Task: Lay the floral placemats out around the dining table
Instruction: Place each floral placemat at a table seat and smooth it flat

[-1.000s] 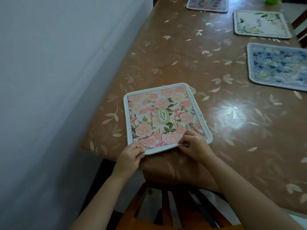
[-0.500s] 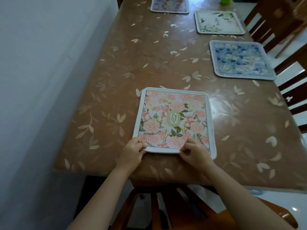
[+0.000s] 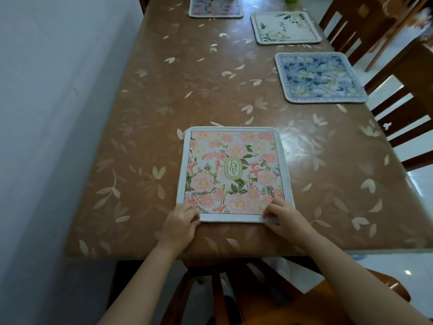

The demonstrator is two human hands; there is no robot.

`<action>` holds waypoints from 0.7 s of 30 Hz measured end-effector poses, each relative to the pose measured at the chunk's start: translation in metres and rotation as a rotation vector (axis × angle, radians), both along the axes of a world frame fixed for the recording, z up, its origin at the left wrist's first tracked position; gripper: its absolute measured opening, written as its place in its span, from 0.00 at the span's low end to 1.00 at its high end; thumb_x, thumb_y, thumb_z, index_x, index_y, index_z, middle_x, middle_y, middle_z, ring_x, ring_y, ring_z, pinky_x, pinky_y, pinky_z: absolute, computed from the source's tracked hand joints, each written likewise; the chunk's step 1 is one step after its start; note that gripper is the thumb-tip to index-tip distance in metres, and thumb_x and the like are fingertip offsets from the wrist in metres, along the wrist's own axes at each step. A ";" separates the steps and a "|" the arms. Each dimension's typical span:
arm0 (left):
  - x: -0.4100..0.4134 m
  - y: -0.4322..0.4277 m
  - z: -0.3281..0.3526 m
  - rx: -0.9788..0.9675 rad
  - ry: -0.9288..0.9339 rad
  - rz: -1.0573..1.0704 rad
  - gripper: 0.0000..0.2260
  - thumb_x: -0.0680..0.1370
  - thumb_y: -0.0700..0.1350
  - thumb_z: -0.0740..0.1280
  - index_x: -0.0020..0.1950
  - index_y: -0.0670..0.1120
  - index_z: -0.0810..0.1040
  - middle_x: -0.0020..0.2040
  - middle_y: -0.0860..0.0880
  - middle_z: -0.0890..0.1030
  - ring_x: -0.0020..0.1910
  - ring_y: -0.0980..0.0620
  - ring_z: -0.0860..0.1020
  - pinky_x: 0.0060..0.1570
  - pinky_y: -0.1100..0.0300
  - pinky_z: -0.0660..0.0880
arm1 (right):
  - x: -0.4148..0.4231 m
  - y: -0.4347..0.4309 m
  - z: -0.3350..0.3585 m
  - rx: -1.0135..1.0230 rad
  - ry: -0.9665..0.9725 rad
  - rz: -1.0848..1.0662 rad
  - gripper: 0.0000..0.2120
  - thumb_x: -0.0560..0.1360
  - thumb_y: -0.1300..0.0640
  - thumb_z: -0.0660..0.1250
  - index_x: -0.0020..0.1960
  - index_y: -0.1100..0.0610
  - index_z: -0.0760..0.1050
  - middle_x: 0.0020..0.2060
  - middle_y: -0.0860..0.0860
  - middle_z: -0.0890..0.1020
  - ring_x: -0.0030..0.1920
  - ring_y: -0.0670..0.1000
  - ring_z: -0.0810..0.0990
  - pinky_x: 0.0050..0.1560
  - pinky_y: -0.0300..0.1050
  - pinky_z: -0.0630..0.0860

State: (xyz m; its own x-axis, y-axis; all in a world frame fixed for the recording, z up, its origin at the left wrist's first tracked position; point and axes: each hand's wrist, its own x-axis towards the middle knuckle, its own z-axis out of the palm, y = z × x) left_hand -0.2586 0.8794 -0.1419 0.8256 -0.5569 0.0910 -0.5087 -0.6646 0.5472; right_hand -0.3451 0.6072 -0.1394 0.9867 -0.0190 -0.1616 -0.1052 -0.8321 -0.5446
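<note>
Left hand (image 3: 181,222) and right hand (image 3: 284,216) each pinch a near corner of the pink placemat (image 3: 232,172), flat at the near end of the desk (image 3: 187,90). Blue placemat (image 3: 319,77), white placemat (image 3: 284,26) and far placemat (image 3: 215,5) lie placed; nearly done, seemingly.

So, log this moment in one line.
pink placemat: flat at near edge; left hand: holds near-left corner; right hand: holds near-right corner; blue placemat, white placemat: laid

I count four floral placemats on one table (image 3: 164,90): a near pink placemat (image 3: 232,170) at its near end, a blue placemat (image 3: 318,77) and a cream placemat (image 3: 284,26) along its right edge, a far pink placemat (image 3: 215,7) at its far end. Two hands, left hand (image 3: 180,221) and right hand (image 3: 284,219), both at its near end.
</note>
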 end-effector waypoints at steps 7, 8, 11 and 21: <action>-0.012 0.021 -0.001 0.022 -0.005 0.000 0.10 0.62 0.30 0.74 0.36 0.39 0.75 0.37 0.44 0.78 0.39 0.43 0.76 0.37 0.51 0.76 | -0.005 0.010 0.004 -0.034 0.046 0.054 0.01 0.70 0.63 0.66 0.42 0.60 0.76 0.44 0.55 0.76 0.45 0.54 0.74 0.43 0.44 0.71; -0.013 0.023 -0.001 0.024 -0.005 0.002 0.10 0.62 0.30 0.74 0.36 0.39 0.75 0.37 0.44 0.78 0.39 0.43 0.76 0.36 0.51 0.76 | -0.006 0.012 0.004 -0.041 0.056 0.060 0.01 0.70 0.63 0.66 0.42 0.60 0.76 0.44 0.55 0.76 0.46 0.54 0.74 0.43 0.43 0.71; -0.015 0.028 -0.001 0.026 0.002 0.020 0.10 0.62 0.29 0.73 0.36 0.39 0.75 0.38 0.44 0.78 0.40 0.43 0.76 0.37 0.50 0.76 | -0.007 0.020 0.006 -0.053 0.074 0.063 0.02 0.70 0.62 0.66 0.42 0.60 0.77 0.44 0.55 0.77 0.46 0.54 0.75 0.44 0.42 0.70; -0.021 0.035 -0.004 0.066 0.018 0.056 0.10 0.64 0.35 0.75 0.37 0.42 0.74 0.38 0.47 0.78 0.39 0.47 0.73 0.38 0.56 0.70 | -0.012 0.024 0.005 -0.060 0.050 0.112 0.02 0.70 0.63 0.66 0.41 0.62 0.76 0.43 0.56 0.77 0.46 0.55 0.74 0.41 0.39 0.67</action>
State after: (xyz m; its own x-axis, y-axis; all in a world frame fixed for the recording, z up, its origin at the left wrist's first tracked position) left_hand -0.2799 0.9142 -0.1458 0.8568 -0.5140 0.0402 -0.4599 -0.7269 0.5100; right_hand -0.3574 0.6310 -0.1346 0.9738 0.0797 -0.2129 -0.0359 -0.8708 -0.4903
